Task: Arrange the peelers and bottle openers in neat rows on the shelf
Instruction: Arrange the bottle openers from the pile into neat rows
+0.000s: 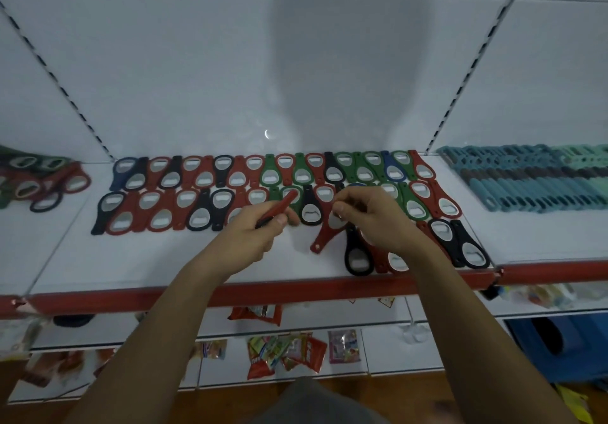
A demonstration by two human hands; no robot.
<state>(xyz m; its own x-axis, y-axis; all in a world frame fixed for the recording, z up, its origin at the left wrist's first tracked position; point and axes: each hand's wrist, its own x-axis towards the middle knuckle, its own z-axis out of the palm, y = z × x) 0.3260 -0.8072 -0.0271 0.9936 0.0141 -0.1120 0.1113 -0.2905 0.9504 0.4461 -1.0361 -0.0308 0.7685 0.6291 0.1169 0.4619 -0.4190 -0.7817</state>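
Two rows of bottle openers (230,180) in red, black, green and blue lie across the back of the white shelf (158,259). My left hand (253,232) is closed on a red bottle opener (281,208), held edge-on above the front row. My right hand (375,222) pinches the head of another red bottle opener (324,236), whose handle slants down to the left on the shelf. A loose cluster of black and red openers (358,255) lies under and right of my right wrist. Teal peelers (533,183) are packed in rows at the right.
A small heap of openers (42,183) sits on the shelf section to the left. The shelf has a red front lip (279,292). Lower shelves hold snack packets (286,351). A slotted upright (473,61) divides the back panels.
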